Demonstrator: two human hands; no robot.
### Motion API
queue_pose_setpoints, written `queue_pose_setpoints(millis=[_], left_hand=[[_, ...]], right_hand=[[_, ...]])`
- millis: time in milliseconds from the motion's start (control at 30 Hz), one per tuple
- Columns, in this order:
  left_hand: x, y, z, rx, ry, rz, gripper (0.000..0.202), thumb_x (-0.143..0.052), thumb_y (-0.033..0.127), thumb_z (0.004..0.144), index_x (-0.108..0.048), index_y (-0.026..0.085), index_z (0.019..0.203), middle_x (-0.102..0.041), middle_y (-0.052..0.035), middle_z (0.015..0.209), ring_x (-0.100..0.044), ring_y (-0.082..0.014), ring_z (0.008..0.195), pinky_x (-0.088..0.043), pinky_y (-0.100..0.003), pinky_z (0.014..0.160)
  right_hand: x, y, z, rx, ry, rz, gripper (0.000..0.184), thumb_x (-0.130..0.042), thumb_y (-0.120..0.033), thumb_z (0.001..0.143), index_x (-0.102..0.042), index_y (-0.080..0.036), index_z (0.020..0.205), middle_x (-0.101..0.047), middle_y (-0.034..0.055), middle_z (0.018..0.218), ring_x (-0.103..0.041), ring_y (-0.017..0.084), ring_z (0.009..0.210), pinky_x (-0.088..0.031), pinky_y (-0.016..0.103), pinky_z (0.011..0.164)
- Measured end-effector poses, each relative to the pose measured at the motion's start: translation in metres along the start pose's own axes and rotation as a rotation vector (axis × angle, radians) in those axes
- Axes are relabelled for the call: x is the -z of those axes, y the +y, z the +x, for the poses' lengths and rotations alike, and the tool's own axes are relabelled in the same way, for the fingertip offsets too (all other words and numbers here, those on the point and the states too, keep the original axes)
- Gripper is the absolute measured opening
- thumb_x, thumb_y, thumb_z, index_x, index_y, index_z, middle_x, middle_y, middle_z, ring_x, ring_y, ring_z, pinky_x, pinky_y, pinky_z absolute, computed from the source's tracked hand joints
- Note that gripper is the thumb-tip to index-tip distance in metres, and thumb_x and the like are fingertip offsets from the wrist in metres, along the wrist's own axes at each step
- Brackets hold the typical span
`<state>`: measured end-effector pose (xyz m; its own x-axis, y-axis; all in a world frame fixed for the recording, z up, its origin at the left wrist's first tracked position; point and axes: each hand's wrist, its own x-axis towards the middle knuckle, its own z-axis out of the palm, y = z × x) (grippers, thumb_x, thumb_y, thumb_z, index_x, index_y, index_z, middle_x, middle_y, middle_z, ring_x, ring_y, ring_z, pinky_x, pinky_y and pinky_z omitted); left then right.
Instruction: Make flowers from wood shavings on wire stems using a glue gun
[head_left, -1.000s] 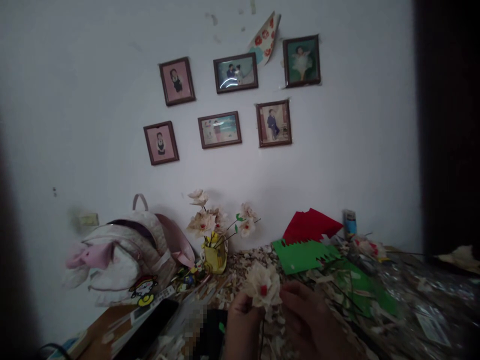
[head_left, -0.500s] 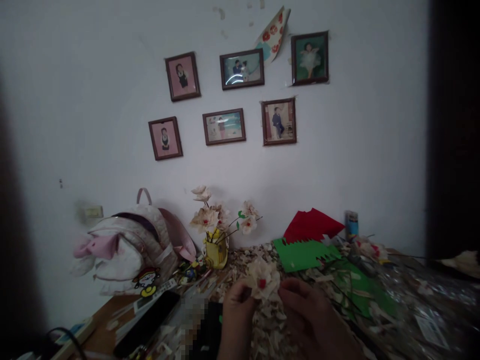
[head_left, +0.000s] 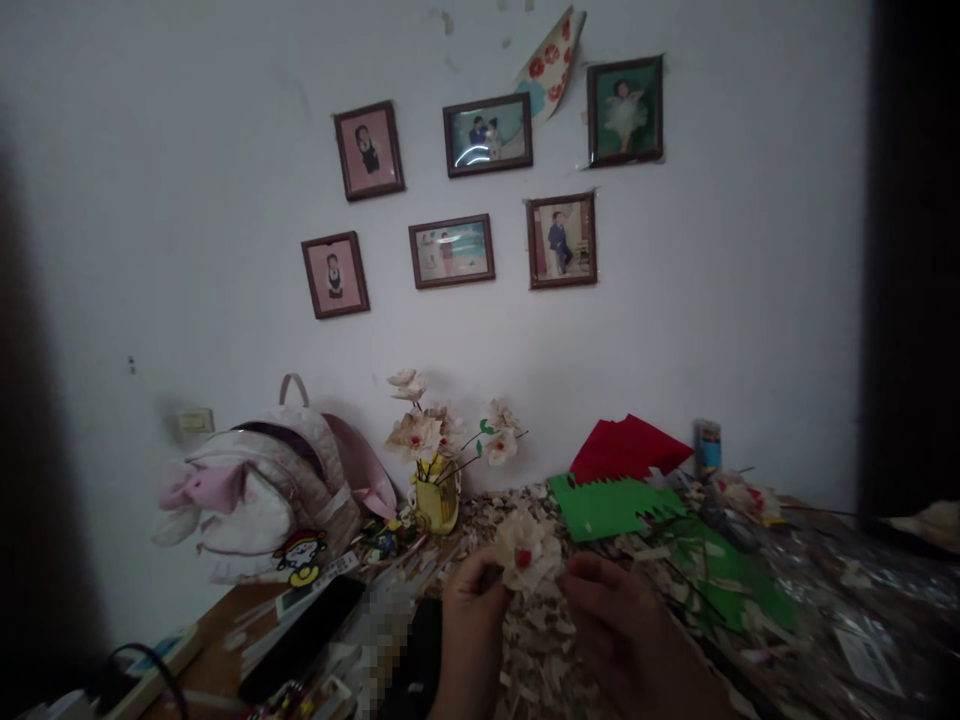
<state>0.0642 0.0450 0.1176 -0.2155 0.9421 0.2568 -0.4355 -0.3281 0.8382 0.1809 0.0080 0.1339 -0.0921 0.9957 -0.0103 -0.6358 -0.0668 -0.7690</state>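
Observation:
In the middle foreground is a handmade flower (head_left: 529, 548) with cream, papery petals and a red centre. My left hand (head_left: 474, 610) is closed on its left side, thumb and fingers pinched at the base of the petals. On the right, my right hand (head_left: 611, 610) has its fingers curled together at the petals' outer edge; its lower fingers are dark and hard to make out. Beneath both hands lies a thick layer of cream paper-like scraps (head_left: 536, 645). Behind, similar flowers (head_left: 416, 432) on dark stems with small green leaves stand in a yellow container (head_left: 436, 505).
A pale backpack (head_left: 262, 490) leans on the wall at left, with a black phone-like object (head_left: 304, 640) in front. Green sheets (head_left: 611, 508) and a red sheet (head_left: 630, 447) with jagged edges lie at back right. Clear plastic wrapping (head_left: 847, 600) covers the right. Framed photos (head_left: 487, 135) hang above.
The view has shifted slightly. The flower is held in nearly the same place, and my right fingertips have moved a little at its right edge.

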Motion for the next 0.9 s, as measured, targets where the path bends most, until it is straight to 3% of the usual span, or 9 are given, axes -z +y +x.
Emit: queue_pose_setpoints(millis=[133, 333, 433, 600, 800, 900], left_hand=[[0.0, 0.0, 0.001, -0.031, 0.005, 0.012, 0.008, -0.075, 0.018, 0.049, -0.07, 0.018, 0.055, -0.068, -0.0004, 0.056, -0.061, -0.0184, 0.059, -0.046, -0.026, 0.063], [0.004, 0.002, 0.001, -0.09, -0.005, 0.063, 0.003, -0.071, 0.017, 0.054, -0.07, 0.019, 0.056, -0.068, -0.0005, 0.059, -0.059, -0.0182, 0.063, -0.045, -0.025, 0.063], [0.01, -0.001, 0.003, -0.102, 0.018, 0.123, 0.006, -0.069, 0.016, 0.056, -0.071, 0.019, 0.06, -0.068, -0.0009, 0.061, -0.058, -0.0181, 0.062, -0.044, -0.025, 0.062], [0.018, -0.004, 0.007, -0.116, -0.041, 0.142, 0.008, -0.071, 0.02, 0.055, -0.071, 0.019, 0.063, -0.07, -0.0034, 0.069, -0.059, -0.0212, 0.07, -0.045, -0.029, 0.07], [0.02, -0.001, 0.009, -0.169, -0.132, 0.217, 0.005, -0.069, 0.02, 0.058, -0.07, 0.019, 0.062, -0.069, -0.0028, 0.069, -0.06, -0.0211, 0.072, -0.047, -0.029, 0.073], [0.019, 0.0, 0.008, -0.211, -0.135, 0.24, 0.005, -0.068, 0.016, 0.056, -0.069, 0.02, 0.059, -0.069, 0.0001, 0.065, -0.061, -0.0185, 0.066, -0.048, -0.025, 0.065]], right_hand=[[0.002, 0.002, 0.0, -0.017, -0.023, -0.026, 0.021, -0.079, -0.028, 0.056, -0.063, -0.018, 0.065, -0.041, -0.0094, 0.039, -0.027, 0.001, 0.034, -0.015, 0.013, 0.034], [-0.004, -0.001, -0.005, -0.045, 0.068, -0.055, 0.03, -0.082, -0.04, 0.048, -0.068, -0.023, 0.069, -0.039, -0.0099, 0.043, -0.023, 0.001, 0.036, -0.023, 0.012, 0.036], [-0.005, 0.0, -0.006, -0.05, 0.03, -0.059, 0.031, -0.079, -0.045, 0.052, -0.069, -0.024, 0.071, -0.037, -0.01, 0.042, -0.021, 0.002, 0.036, -0.022, 0.012, 0.035], [-0.005, 0.004, -0.004, -0.056, 0.023, -0.012, 0.026, -0.078, -0.044, 0.055, -0.066, -0.022, 0.058, -0.037, -0.0093, 0.044, -0.021, 0.001, 0.037, -0.022, 0.011, 0.035], [-0.01, -0.007, -0.017, 0.081, 0.133, -0.074, 0.023, -0.075, -0.043, 0.059, -0.069, -0.023, 0.067, -0.055, -0.0036, 0.06, -0.039, 0.004, 0.044, -0.034, 0.013, 0.04], [-0.012, -0.011, -0.02, 0.08, 0.137, -0.09, 0.024, -0.075, -0.045, 0.059, -0.067, -0.022, 0.063, -0.052, -0.0044, 0.055, -0.043, 0.006, 0.045, -0.038, 0.014, 0.043]])
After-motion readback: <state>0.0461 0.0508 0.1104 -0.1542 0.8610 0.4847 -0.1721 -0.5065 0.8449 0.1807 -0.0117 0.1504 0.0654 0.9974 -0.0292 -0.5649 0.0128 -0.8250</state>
